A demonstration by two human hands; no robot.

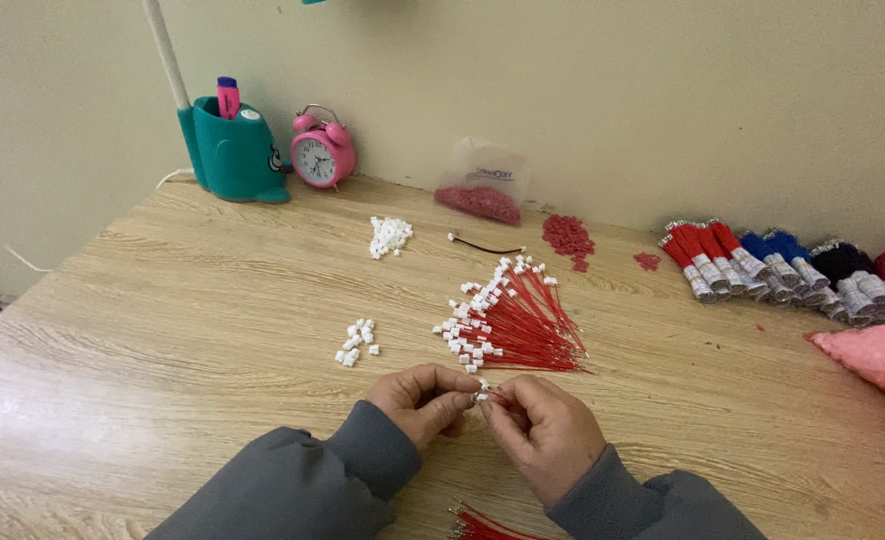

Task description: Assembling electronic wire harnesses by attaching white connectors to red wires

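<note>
Left hand (421, 397) and right hand (543, 428) meet fingertip to fingertip, both pinched on one small white plastic connector (482, 393) above the wooden desk (163, 330). Two loose connector clusters (357, 342) lie left; one fan of red wires (513, 325) sits just beyond.

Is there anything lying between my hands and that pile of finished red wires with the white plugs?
Nothing visible. The left hand and right hand sit just below the pile of red wires, with only bare table between. The loose white connectors lie off to the left.
</note>
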